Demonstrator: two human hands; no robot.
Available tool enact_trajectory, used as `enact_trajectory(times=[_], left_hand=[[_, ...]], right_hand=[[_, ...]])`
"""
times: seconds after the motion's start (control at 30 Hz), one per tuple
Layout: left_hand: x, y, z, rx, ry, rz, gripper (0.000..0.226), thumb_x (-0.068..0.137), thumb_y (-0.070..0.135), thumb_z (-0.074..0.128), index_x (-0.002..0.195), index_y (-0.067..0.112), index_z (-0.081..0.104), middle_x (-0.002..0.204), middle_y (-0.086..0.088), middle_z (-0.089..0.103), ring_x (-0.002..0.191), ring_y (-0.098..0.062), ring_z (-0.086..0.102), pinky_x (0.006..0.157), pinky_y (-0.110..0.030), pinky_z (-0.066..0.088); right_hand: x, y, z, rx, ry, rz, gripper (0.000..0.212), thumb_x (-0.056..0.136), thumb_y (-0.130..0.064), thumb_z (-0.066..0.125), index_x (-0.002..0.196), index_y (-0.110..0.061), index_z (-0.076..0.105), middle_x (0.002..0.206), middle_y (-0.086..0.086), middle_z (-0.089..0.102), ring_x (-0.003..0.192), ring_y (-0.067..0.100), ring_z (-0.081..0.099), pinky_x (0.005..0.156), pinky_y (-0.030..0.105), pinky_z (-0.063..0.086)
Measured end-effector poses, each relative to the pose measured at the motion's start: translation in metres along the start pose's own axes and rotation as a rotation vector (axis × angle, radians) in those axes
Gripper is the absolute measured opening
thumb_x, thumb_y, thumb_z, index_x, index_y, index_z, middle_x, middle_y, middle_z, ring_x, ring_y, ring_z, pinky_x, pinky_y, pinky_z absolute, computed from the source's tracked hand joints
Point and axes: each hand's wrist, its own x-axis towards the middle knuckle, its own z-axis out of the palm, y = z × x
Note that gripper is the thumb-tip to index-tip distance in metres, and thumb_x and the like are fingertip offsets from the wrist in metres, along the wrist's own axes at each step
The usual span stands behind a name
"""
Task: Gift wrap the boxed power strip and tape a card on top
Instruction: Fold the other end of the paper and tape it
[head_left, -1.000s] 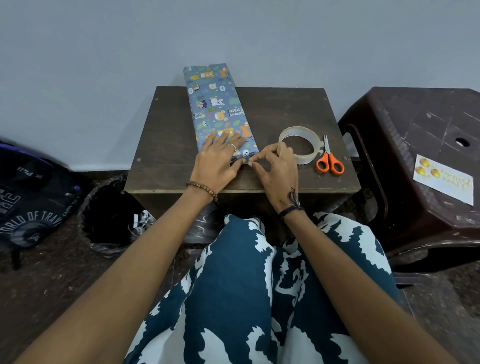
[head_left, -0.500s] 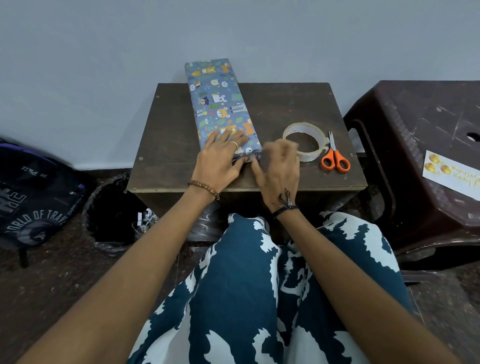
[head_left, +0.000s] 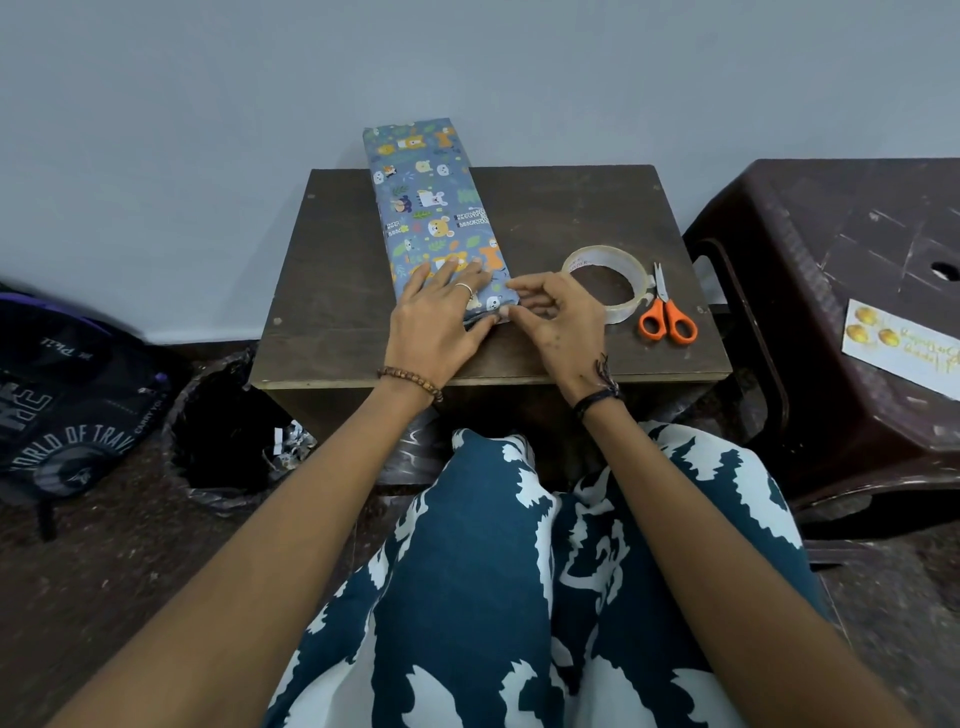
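The boxed power strip, wrapped in blue animal-print paper (head_left: 431, 208), lies lengthwise on the small dark table (head_left: 337, 291), its far end jutting past the back edge. My left hand (head_left: 441, 322) presses flat on the box's near end, fingers straight, thumb along the end fold. My right hand (head_left: 561, 322) has curled fingers and pinches the paper fold at the near right corner. The card (head_left: 904, 353), white with gold ornaments, lies on the brown plastic stool (head_left: 857, 249) to the right.
A roll of clear tape (head_left: 635, 291) and orange-handled scissors (head_left: 667, 322) sit on the table just right of my right hand. A black-lined waste bin (head_left: 223, 441) and a dark backpack (head_left: 67, 395) stand on the floor at the left. A wall is behind the table.
My right hand has shifted from the middle of the near end fold to the box's near right corner. My left hand stays pressed on the box.
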Motion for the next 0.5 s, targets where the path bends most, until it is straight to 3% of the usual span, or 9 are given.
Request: enact_trajectory(times=[0.23, 0.5], left_hand=[[-0.001, 0.002, -0.002, 0.017, -0.012, -0.01, 0.05, 0.086, 0.032, 0.06, 0.133, 0.015, 0.05, 0.14, -0.002, 0.048, 0.136, -0.018, 0.037, 0.115, -0.031, 0.015], [0.0, 0.005, -0.006, 0.039, -0.076, -0.004, 0.05, 0.089, 0.027, 0.054, 0.137, 0.016, 0.044, 0.146, -0.001, 0.041, 0.14, -0.017, 0.029, 0.117, -0.03, 0.01]], right_hand=[[0.001, -0.007, -0.005, 0.083, -0.027, 0.105, 0.019, 0.077, -0.007, 0.073, 0.097, -0.007, 0.071, 0.092, 0.01, 0.067, 0.069, -0.009, 0.059, 0.069, 0.007, 0.047], [0.001, -0.013, -0.012, 0.048, -0.052, 0.132, 0.017, 0.08, -0.013, 0.071, 0.097, -0.012, 0.073, 0.09, 0.004, 0.071, 0.069, -0.01, 0.061, 0.072, 0.005, 0.045]])
